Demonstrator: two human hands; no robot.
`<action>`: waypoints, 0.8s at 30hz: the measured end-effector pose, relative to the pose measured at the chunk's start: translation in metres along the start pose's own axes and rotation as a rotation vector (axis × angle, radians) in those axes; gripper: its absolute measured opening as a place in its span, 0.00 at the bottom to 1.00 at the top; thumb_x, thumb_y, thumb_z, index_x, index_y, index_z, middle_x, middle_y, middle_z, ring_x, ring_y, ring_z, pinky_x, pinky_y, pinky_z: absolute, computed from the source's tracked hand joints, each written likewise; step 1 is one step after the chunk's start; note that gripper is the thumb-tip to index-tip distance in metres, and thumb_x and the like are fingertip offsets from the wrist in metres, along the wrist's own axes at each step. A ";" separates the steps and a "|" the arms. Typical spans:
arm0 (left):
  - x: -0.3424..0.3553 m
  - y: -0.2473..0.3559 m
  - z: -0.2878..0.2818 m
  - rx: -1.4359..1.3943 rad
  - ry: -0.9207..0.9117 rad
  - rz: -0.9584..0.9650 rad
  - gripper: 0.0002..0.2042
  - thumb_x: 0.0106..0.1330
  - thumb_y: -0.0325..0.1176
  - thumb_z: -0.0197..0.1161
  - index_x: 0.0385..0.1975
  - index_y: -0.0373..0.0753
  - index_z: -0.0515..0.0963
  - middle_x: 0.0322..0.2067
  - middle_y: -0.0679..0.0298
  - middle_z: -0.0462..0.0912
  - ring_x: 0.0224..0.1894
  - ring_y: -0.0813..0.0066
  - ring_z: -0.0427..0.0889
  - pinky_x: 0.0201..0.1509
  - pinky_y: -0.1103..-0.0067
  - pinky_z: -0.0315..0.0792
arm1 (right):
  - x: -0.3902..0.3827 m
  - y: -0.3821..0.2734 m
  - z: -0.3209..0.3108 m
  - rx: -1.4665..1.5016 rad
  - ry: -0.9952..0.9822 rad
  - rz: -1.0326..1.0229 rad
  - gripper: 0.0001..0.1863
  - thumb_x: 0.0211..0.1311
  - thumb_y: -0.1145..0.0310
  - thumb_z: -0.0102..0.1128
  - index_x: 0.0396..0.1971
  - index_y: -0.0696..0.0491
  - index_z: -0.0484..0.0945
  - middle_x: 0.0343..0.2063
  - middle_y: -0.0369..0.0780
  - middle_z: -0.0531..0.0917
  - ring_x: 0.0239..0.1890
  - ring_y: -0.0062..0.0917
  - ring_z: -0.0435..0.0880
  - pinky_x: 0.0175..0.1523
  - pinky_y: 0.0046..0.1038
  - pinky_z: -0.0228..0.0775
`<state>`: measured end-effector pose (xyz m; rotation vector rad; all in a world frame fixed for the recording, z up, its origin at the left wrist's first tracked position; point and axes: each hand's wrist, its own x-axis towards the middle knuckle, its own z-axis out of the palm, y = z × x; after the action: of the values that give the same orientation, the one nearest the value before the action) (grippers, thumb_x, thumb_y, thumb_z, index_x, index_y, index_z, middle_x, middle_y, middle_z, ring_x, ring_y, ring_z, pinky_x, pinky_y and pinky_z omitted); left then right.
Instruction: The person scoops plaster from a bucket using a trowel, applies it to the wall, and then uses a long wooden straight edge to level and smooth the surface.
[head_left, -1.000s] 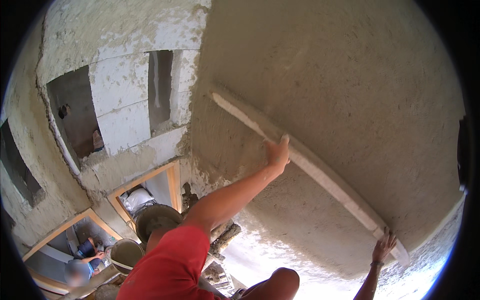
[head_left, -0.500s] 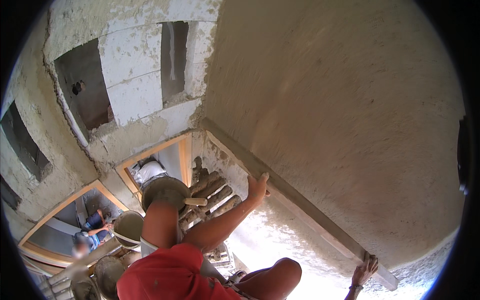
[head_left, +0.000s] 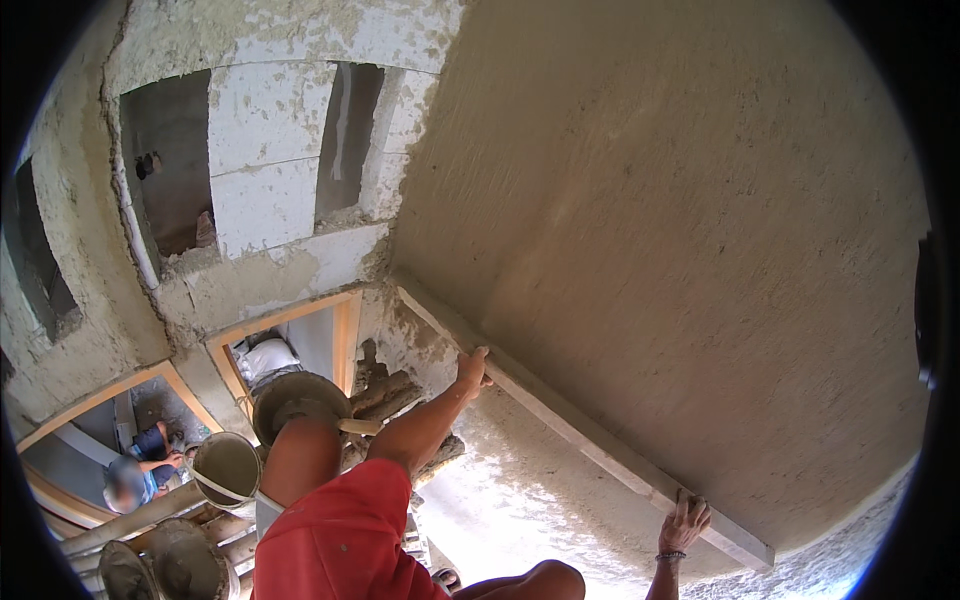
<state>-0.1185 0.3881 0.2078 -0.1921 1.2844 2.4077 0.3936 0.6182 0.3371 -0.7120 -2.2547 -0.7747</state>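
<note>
A long, mortar-smeared straightedge (head_left: 575, 428) lies slantwise against the freshly plastered wall (head_left: 680, 210), running from the inner corner down to the lower right. Around its lower edge, nearer the left end, my left hand (head_left: 474, 368) is closed, with the thumb up on its face. Toward the other end, my right hand (head_left: 686, 518) grips it with the fingers bent over the upper edge; a dark band circles that wrist. The plaster above the straightedge looks smooth and damp, while the surface beneath is rougher and partly washed out by glare.
By my left knee are a round mortar pan (head_left: 298, 392) with a wooden-handled tool (head_left: 360, 426) and a bucket (head_left: 226, 466). More mortar containers (head_left: 188, 565) rest on scaffold poles (head_left: 135, 515). Through a wooden door frame (head_left: 170, 375), another person (head_left: 150, 465) sits lower down.
My view has shifted. Both hands now sit further left along the straightedge, the left one closer to its corner end, the right one further from its lower end. Both still grip it.
</note>
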 end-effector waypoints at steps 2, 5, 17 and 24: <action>-0.007 -0.003 0.006 -0.012 -0.001 0.026 0.18 0.62 0.41 0.59 0.42 0.33 0.67 0.26 0.56 0.76 0.13 0.70 0.74 0.08 0.76 0.62 | 0.003 -0.001 -0.010 -0.031 0.019 0.020 0.28 0.44 0.77 0.56 0.51 0.45 0.75 0.45 0.44 0.71 0.52 0.41 0.69 0.58 0.45 0.60; -0.003 0.022 0.015 -0.101 -0.228 0.055 0.20 0.62 0.42 0.59 0.46 0.35 0.65 0.29 0.57 0.75 0.15 0.71 0.73 0.10 0.78 0.66 | 0.014 0.001 -0.014 -0.069 0.056 0.061 0.28 0.45 0.78 0.55 0.51 0.45 0.76 0.46 0.44 0.72 0.51 0.40 0.70 0.57 0.45 0.61; -0.036 0.195 0.121 0.075 -0.331 0.335 0.24 0.63 0.39 0.60 0.47 0.25 0.60 0.32 0.60 0.70 0.23 0.76 0.73 0.15 0.79 0.73 | 0.074 0.013 -0.046 -0.022 0.152 0.213 0.30 0.45 0.78 0.57 0.54 0.44 0.75 0.48 0.43 0.72 0.50 0.39 0.70 0.55 0.45 0.62; -0.077 0.281 0.189 0.037 -0.267 0.533 0.16 0.63 0.40 0.61 0.27 0.31 0.68 0.19 0.66 0.69 0.11 0.78 0.66 0.08 0.81 0.65 | 0.108 0.013 -0.076 -0.046 0.159 0.325 0.35 0.44 0.77 0.65 0.58 0.43 0.73 0.50 0.43 0.73 0.52 0.41 0.70 0.55 0.45 0.61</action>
<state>-0.1516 0.3816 0.5535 0.5316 1.3795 2.7083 0.3621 0.6054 0.4647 -0.9735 -1.9207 -0.6980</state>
